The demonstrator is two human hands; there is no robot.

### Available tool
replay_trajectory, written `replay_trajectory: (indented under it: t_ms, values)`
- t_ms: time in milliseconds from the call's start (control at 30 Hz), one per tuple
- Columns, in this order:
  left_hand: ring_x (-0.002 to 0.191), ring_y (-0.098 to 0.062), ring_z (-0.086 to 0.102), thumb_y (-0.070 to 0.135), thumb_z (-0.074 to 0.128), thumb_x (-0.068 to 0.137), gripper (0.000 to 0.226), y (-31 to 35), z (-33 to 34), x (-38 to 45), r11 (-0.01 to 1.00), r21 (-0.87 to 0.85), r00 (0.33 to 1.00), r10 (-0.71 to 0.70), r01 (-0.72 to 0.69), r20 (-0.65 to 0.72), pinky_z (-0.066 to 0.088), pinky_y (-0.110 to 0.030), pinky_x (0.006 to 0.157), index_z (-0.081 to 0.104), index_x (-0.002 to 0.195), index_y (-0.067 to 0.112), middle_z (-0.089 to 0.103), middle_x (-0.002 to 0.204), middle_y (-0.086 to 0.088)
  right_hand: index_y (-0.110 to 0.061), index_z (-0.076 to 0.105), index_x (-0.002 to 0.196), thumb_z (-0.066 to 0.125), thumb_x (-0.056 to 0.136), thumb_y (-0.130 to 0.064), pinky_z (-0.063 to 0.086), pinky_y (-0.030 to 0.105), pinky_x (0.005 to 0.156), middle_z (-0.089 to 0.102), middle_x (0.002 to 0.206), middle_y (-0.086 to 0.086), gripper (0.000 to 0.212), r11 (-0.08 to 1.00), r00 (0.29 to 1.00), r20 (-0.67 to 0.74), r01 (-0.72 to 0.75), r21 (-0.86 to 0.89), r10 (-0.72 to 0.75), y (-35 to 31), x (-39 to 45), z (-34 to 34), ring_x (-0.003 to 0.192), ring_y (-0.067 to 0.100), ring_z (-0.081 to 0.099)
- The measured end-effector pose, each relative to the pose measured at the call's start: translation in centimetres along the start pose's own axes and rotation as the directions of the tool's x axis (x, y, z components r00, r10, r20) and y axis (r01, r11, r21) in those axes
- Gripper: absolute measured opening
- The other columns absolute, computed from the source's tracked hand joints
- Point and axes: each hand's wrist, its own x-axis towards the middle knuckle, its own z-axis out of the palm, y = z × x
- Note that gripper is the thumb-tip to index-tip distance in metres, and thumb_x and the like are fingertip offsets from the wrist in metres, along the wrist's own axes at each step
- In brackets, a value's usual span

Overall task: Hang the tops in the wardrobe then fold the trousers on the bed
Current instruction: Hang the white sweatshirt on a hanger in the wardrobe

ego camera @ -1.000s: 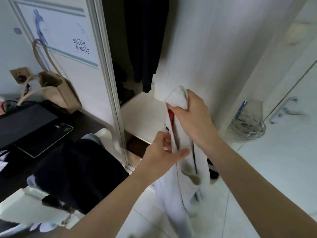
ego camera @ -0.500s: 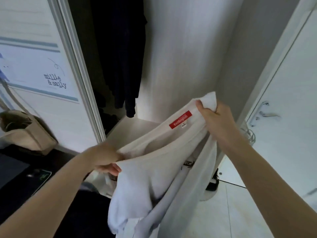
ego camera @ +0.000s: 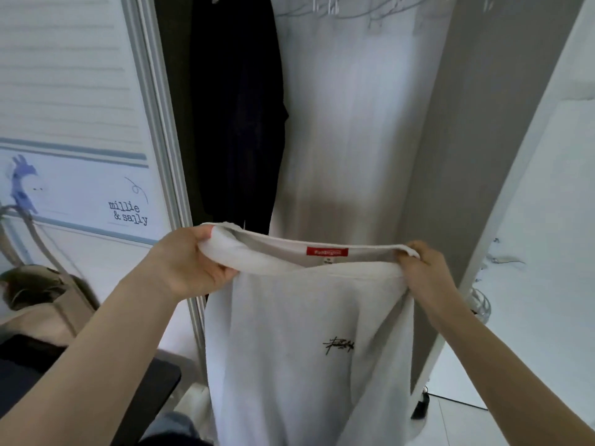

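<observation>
A white top [ego camera: 302, 342] is stretched out by its neckline in front of the open wardrobe [ego camera: 347, 123]. The left hand [ego camera: 193, 265] grips the collar on one side, the right hand [ego camera: 421, 272] grips it on the other, and the body of the top hangs below them. A red label [ego camera: 327, 252] sits inside the collar, and a small black logo [ego camera: 338, 344] marks the chest. Inside the wardrobe, above the top, hangs a dark garment [ego camera: 238, 117]. A beige bag [ego camera: 42, 294] stands left of the wardrobe.
</observation>
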Motion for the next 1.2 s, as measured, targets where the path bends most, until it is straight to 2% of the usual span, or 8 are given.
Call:
replay_trajectory:
  t_ms: [233,333,500,633,900,1033,1133,1200]
  values:
    - [0.054,-0.019,0.066,0.009,0.062,0.075,0.017,4.4,0.4,0.0,0.995,-0.063,0.981,0.082,-0.072,0.175,0.055,-0.030,0.050,0.070,0.060,0.008,0.065,0.066,-0.004,-0.016,0.073,0.079,0.063,0.082,-0.014,0.048,0.037,0.074,0.070,0.076,0.003,0.011,0.988,0.991,0.129,-0.021,-0.154,0.041,-2.2,2.2,-0.1,0.078,0.022,0.062]
    - [0.059,-0.017,0.070,0.016,0.049,0.095,0.046,5.9,1.4,0.8,0.972,-0.014,0.943,0.232,-0.236,0.240,0.056,-0.028,0.054,0.073,0.057,0.010,0.069,0.065,-0.003,-0.015,0.067,0.065,0.066,0.079,-0.015,0.050,0.034,0.066,0.061,0.062,0.000,0.014,0.954,0.960,0.271,0.012,-0.298,0.072,-3.5,3.2,1.5,0.066,0.018,0.059]
    - [0.122,-0.030,0.059,0.017,0.053,0.095,0.040,7.8,3.9,1.9,0.951,0.057,0.932,0.284,-0.304,0.227,0.047,-0.042,0.103,0.059,0.132,0.003,0.061,0.132,-0.015,-0.015,0.068,0.079,0.066,0.086,-0.026,0.045,0.019,0.049,0.070,0.063,-0.001,0.014,0.961,0.889,0.449,0.043,-0.275,0.089,-6.4,5.1,5.7,0.055,0.011,0.067]
    - [0.114,-0.028,0.063,0.022,0.052,0.097,0.040,10.0,5.6,2.3,0.950,0.041,0.936,0.297,-0.310,0.191,0.049,-0.040,0.095,0.058,0.132,0.004,0.065,0.125,-0.014,-0.016,0.062,0.078,0.057,0.093,-0.020,0.045,0.014,0.047,0.071,0.064,-0.004,0.016,0.986,0.859,0.512,0.076,-0.148,0.011,-11.2,8.1,7.8,0.054,0.008,0.065]
    - [0.093,-0.024,0.069,0.023,0.064,0.092,0.032,15.8,9.5,5.5,0.868,0.182,0.886,0.443,-0.463,0.141,0.054,-0.036,0.083,0.069,0.118,0.006,0.071,0.112,-0.013,-0.014,0.067,0.081,0.054,0.090,-0.012,0.057,0.029,0.071,0.072,0.076,0.003,0.016,0.887,0.875,0.152,0.449,0.104,-0.460,-27.7,16.8,8.6,0.075,0.017,0.068]
    - [0.075,-0.021,0.072,0.023,0.067,0.089,0.022,18.7,10.7,7.6,0.838,0.225,0.868,0.483,-0.497,0.117,0.055,-0.032,0.066,0.073,0.104,0.007,0.075,0.090,-0.010,-0.004,0.069,0.093,0.049,0.089,-0.008,0.052,0.032,0.083,0.070,0.088,0.009,0.021,0.677,0.675,-0.094,0.705,-0.211,-0.732,-34.8,22.9,9.0,0.086,0.023,0.064]
    - [0.060,-0.018,0.071,0.022,0.067,0.089,0.015,20.8,11.6,9.2,0.816,0.237,0.849,0.513,-0.528,0.126,0.054,-0.026,0.052,0.074,0.091,0.009,0.074,0.075,-0.007,-0.005,0.065,0.103,0.046,0.091,-0.004,0.047,0.029,0.080,0.065,0.103,0.015,0.023,0.487,0.535,-0.062,0.707,-0.513,-0.842,-38.6,28.1,10.0,0.097,0.030,0.060]
    - [0.065,-0.020,0.071,0.023,0.068,0.088,0.017,22.1,12.1,10.2,0.799,0.252,0.838,0.531,-0.545,0.128,0.054,-0.031,0.060,0.074,0.095,0.008,0.075,0.080,-0.009,-0.001,0.060,0.113,0.046,0.090,0.002,0.047,0.037,0.088,0.058,0.116,0.021,0.028,0.362,0.488,-0.014,0.628,-0.689,-0.873,-40.4,31.3,10.5,0.109,0.036,0.054]
